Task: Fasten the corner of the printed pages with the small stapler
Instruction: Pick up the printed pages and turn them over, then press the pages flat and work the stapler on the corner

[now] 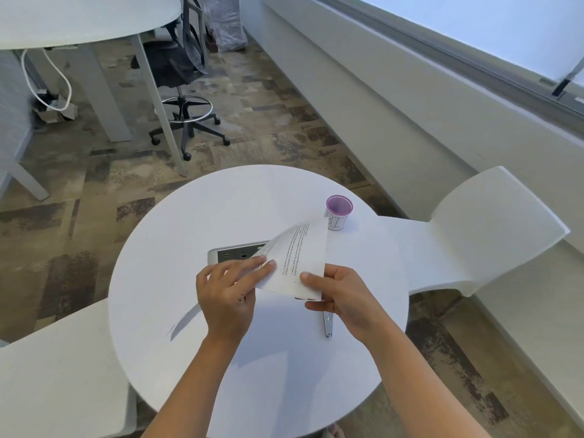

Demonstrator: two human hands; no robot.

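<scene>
White round table [189,311] carries all. Left hand [227,298] and right hand [344,298] pinch printed pages [300,263] above table centre, sheets tilted. Stapler mostly hidden under right hand. Purple-rimmed cup [338,213] toward far right edge.

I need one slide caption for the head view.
Both hands, left hand and right hand, hold white printed pages above a round white table.

Printed pages [300,260] tilted above table, held both sides; stapler hidden.
</scene>
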